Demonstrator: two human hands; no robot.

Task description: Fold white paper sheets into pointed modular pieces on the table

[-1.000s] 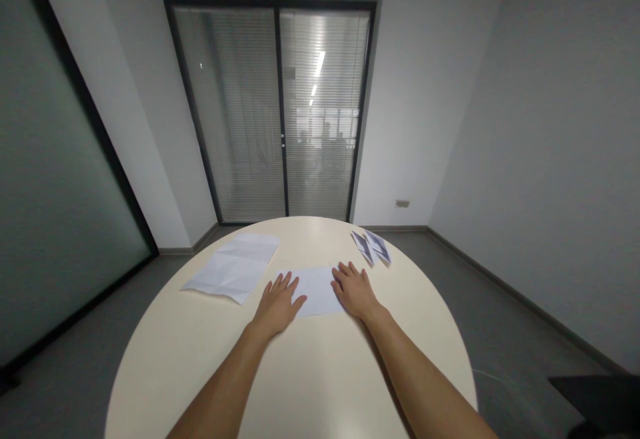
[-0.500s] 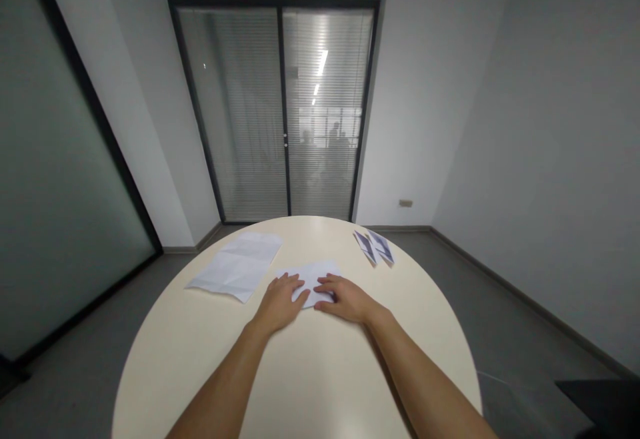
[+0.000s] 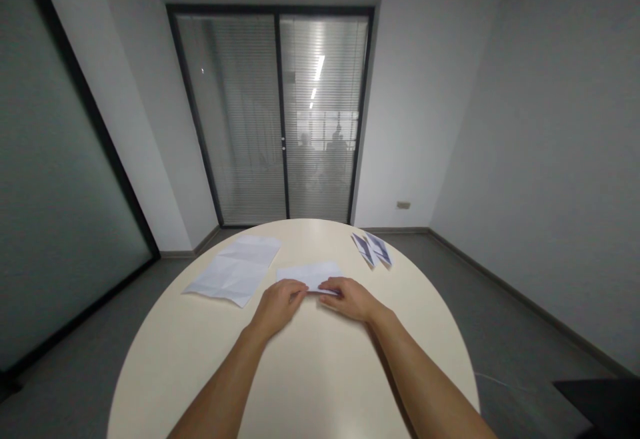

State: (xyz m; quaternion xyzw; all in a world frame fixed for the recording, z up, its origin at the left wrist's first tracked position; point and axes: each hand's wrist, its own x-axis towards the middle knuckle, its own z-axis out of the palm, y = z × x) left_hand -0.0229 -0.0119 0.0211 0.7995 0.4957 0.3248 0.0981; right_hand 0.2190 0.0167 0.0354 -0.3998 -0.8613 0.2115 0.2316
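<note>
Firstly, a round cream table fills the lower part of the view. On its far left lies a creased open sheet. At the centre lies a smaller white paper. The left hand and the right hand both pinch its near edge with curled fingers. Two small folded pieces lie at the far right.

We record a dim, evenly lit room; the brightest source is a strip light behind the blinds. Soft shadow edges the right hand on the tabletop. Walls bow at frame edges.
</note>
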